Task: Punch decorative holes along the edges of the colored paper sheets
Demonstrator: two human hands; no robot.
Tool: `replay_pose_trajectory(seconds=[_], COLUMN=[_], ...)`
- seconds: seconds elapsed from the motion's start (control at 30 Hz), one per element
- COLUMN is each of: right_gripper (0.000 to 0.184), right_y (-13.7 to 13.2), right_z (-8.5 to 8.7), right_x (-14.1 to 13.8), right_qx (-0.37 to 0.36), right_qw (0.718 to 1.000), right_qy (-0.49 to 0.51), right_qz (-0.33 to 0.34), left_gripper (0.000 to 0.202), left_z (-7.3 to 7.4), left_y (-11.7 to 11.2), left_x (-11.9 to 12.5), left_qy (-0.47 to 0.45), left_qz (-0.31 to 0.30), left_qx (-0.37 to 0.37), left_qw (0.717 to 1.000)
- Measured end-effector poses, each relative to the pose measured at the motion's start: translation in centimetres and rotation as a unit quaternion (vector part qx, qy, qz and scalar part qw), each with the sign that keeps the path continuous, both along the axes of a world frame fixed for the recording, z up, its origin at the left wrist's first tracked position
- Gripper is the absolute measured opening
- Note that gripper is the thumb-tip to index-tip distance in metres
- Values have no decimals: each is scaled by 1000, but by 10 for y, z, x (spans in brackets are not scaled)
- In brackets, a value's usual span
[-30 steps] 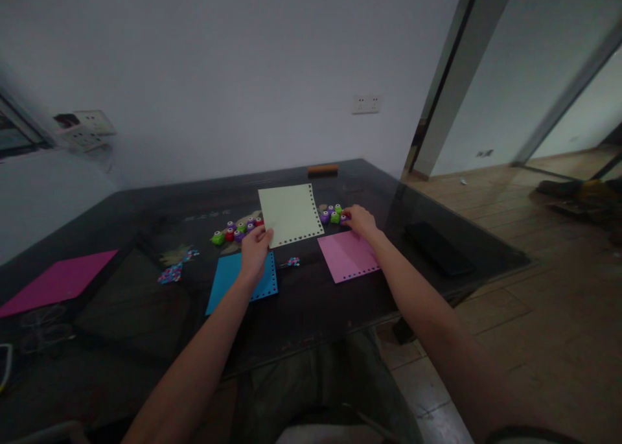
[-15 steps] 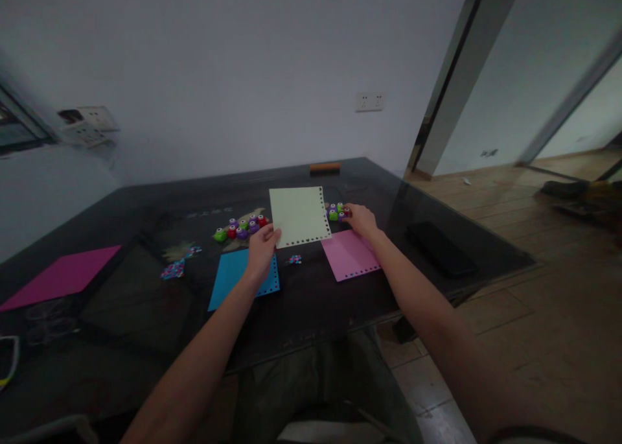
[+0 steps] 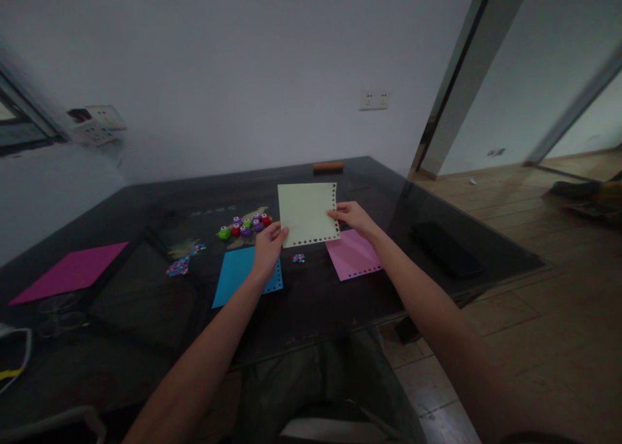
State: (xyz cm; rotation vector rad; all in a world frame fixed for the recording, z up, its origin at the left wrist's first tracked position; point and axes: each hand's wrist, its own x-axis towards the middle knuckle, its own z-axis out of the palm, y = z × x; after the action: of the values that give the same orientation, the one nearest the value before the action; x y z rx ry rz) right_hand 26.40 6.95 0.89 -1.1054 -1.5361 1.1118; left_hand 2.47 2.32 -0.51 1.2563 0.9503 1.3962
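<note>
A pale yellow sheet of paper [image 3: 307, 212] with punched shapes along its right and bottom edges is raised above the table. My left hand [image 3: 269, 246] pinches its lower left corner. At its right edge, my right hand [image 3: 354, 216] grips it between thumb and fingers. Below my left hand lies a blue sheet [image 3: 233, 277], also punched along its edge. A pink sheet [image 3: 354, 255] with a punched border rests under my right wrist. Small mixed paper cutouts [image 3: 298, 258] sit between these two sheets. Several coloured hole punches [image 3: 245, 225] stand left of the yellow sheet.
The dark table [image 3: 311, 301] meets a white wall. A magenta sheet [image 3: 72, 272] and more paper cutouts [image 3: 179, 266] lie on the left. A black flat object [image 3: 447, 248] rests on the right, and an orange-brown bar [image 3: 328, 167] at the back.
My right hand has left the hole punches behind the yellow paper and taken hold of the paper's right edge. The punches on that side are now hidden. The view has shifted slightly.
</note>
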Motion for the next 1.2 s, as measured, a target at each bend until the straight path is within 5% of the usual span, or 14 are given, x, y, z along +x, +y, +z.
replay_pose_trajectory(seconds=[0.3,0.83,1.2], right_gripper=[19,20,21], right_y=[2,2,-2], right_z=[0,1,5], right_x=[5,4,3], right_qx=[2,7,-4], right_qw=[999,999,999], right_qy=[23,33,38], right_qz=[-41,-36,-39], left_gripper=[24,20,23], left_z=[-4,0,-7], left_y=[-6,-3,7], left_x=[2,-2,-9], left_qy=[115,213,151], left_qz=[-57,-22,19], left_qx=[-77,-15,-10], left_qw=[989,977,988])
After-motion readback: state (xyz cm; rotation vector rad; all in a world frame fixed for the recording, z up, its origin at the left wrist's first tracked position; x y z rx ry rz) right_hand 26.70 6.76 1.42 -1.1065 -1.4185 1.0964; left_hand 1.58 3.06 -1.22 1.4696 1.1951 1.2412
